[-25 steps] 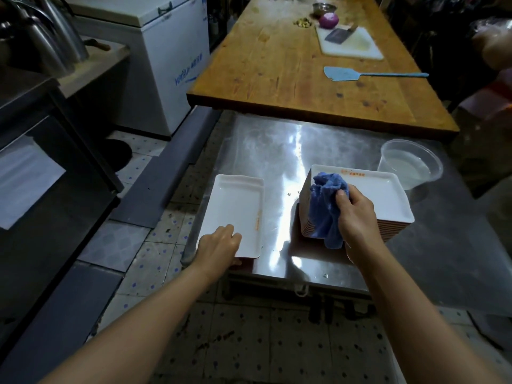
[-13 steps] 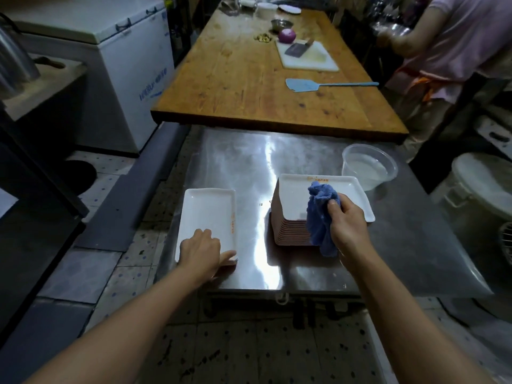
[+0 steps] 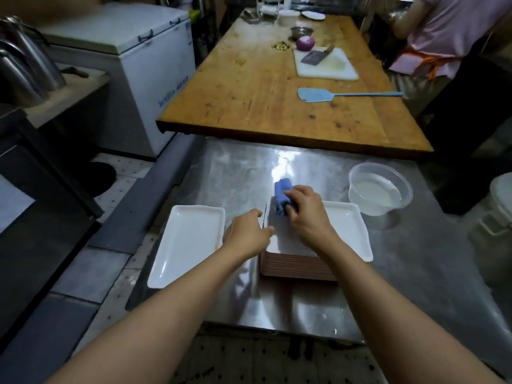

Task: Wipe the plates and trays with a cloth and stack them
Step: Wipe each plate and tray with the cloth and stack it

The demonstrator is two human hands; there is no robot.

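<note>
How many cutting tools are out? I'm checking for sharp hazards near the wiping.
1: a cleaver lying on the white cutting board on the wooden table. Others may be hidden beyond the table's far end.

Cloth point(image 3: 282, 199): blue. Single tray point(image 3: 188, 245) and top of stack point(image 3: 346, 234): white; stack's edges pinkish-brown. Steel table point(image 3: 415, 259): grey, glare streak. Wooden counter point(image 3: 263, 87): orange-brown. Spatula point(image 3: 315, 95): pale blue. Onion point(image 3: 305, 42): purple. Floor tiles point(image 3: 110, 273): pale, dotted.

One steel table point(image 3: 415, 259). On it: one stack of trays point(image 3: 343, 236), too many to count; one single white tray point(image 3: 188, 245) left of the stack; one blue cloth point(image 3: 282, 198); one clear tub point(image 3: 379, 189). Two hands: left hand point(image 3: 246, 236), right hand point(image 3: 307, 214).
</note>
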